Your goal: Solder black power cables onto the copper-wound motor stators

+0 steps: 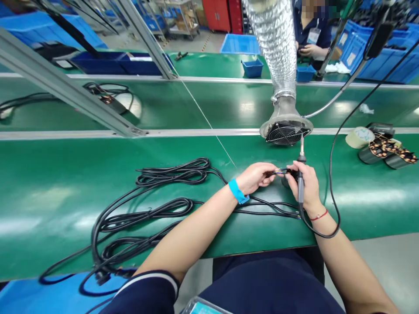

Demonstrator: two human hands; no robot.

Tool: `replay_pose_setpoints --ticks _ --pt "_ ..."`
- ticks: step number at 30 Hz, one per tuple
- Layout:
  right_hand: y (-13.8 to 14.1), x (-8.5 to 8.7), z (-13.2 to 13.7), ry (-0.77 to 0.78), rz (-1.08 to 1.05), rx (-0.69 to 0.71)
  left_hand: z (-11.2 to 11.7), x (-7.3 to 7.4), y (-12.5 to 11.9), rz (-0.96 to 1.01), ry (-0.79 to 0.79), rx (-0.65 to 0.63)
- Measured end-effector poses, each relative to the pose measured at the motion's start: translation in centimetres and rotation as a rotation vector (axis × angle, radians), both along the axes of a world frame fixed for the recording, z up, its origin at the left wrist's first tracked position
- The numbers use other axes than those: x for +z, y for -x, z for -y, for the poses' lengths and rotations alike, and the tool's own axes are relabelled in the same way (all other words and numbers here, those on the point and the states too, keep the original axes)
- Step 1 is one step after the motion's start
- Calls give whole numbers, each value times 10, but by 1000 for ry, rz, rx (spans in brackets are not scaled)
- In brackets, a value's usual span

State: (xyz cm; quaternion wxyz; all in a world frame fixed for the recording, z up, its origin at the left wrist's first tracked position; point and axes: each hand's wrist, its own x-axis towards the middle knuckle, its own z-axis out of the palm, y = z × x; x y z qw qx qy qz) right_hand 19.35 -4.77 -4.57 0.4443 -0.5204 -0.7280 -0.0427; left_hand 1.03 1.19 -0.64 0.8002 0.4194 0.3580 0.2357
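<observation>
My left hand, with a blue band at the wrist, is closed on the end of a black cable, whose thin coloured wires stick out toward the right. In my right hand is a soldering iron, its metal tip pointing up and away from me. The right fingertips also meet a small dark part at the wire ends; its shape is mostly hidden. Coils of black cable lie to the left, and more cable ends rest just below my hands.
A fume extraction duct hangs right above my hands. The iron's cord loops on the right. Black cups with copper-coloured terminals stand at the right beside a tape roll. A person sits across the green bench.
</observation>
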Motion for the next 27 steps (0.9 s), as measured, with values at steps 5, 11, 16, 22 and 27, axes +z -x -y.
replay_pose_setpoints --ticks 5,11,16,22,27 --pt "2 -5 0 -36 -46 -55 6 -3 -7 -43 -110 -85" --pt "11 -4 1 -6 -91 -78 10 -7 -18 -163 -190 67" --pt "0 9 3 -33 -45 -69 -27 4 -4 -220 -193 255" --pt "-67 38 32 51 76 -191 -93 17 43 -352 -275 505" --pt "-168 48 65 199 94 -549 -119 10 73 -420 -373 725"
